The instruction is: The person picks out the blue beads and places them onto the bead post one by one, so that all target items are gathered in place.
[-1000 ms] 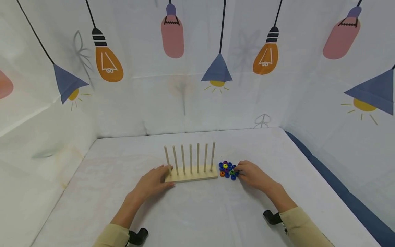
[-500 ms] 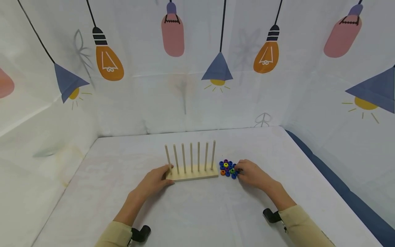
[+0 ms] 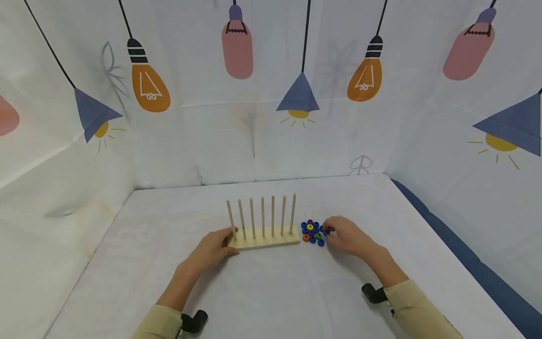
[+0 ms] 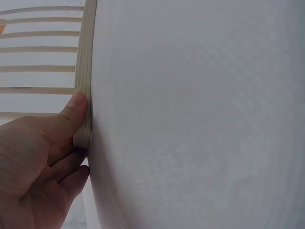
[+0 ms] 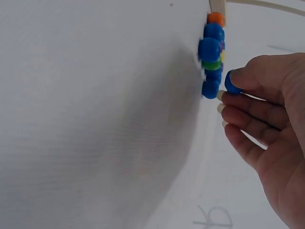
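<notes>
A pale wooden peg rack (image 3: pixel 267 242) with a row of several upright pegs stands mid-table. My left hand (image 3: pixel 212 247) grips its left end, thumb on the front edge of the base in the left wrist view and fingers behind. To the right of the rack lies a cluster of beads (image 3: pixel 311 232), mostly blue, with orange, yellow, green and purple ones. My right hand (image 3: pixel 348 236) is at the cluster's right side. In the right wrist view its thumb and fingers pinch one blue bead (image 5: pixel 232 83), held just off the other beads.
The white table (image 3: pixel 271 292) reaches back to a white cloth wall (image 3: pixel 203 132) printed with lamps and bulbs. Dark blue fabric (image 3: pixel 457 240) runs along the table's right edge. Each sleeved wrist wears a black camera mount (image 3: pixel 195 321).
My right hand has lifted slightly and shifted back from the cluster, with a blue bead in its fingers. The left hand keeps its grip on the rack.
</notes>
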`<state>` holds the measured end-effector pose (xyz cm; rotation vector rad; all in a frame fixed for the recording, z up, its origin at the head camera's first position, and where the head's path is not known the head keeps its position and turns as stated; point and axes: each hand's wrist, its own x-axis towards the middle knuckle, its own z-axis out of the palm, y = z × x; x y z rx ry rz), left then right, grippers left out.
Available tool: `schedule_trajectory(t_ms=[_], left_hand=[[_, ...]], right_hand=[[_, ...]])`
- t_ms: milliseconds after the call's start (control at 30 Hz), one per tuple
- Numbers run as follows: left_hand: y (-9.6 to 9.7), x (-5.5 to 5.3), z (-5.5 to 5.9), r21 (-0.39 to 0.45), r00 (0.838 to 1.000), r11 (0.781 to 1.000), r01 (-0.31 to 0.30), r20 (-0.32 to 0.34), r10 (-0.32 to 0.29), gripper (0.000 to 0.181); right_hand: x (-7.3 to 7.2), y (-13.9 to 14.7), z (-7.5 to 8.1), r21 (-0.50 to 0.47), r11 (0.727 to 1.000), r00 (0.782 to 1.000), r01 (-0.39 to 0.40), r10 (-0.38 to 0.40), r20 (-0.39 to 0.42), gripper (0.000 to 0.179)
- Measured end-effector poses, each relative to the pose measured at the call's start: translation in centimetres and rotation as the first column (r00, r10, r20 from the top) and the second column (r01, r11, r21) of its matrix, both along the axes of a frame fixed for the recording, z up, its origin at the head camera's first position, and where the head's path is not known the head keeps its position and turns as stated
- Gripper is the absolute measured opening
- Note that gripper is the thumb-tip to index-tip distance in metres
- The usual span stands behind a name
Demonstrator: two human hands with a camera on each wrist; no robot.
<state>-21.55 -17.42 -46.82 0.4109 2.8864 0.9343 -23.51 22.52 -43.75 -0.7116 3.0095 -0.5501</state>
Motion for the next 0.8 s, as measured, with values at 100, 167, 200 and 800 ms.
schedule_trajectory(t_ms=[100,167,200,800], left_hand=[[0.0,0.0,-0.1,0.002,1.0,1.0,0.004,-0.006,-0.004,0.057],[-0.1,-0.1,-0.1,0.008,1.0,1.0,0.008,-0.012,-0.008,0.057],[-0.1,-0.1,-0.1,0.012,1.0,1.0,0.009,-0.013,-0.009,0.057],[-0.2,-0.3,0.0,0.027,1.0,1.0,0.012,0.011,-0.012,0.06]], right_hand=[[-0.1,-0.1,0.3,-0.01,1.0,1.0,-0.01,0.01,-0.021,0.021],[-0.2,-0.2,0.6,-0.029,1.0,0.999,-0.013,0.013,-0.031,0.02],[-0.3,-0.3,0.8,-0.043,0.999,0.999,-0.013,0.012,-0.034,0.021],[-0.5,-1.3,2.7,-0.24,0.966,0.987,-0.097,0.061,-0.152,0.022]])
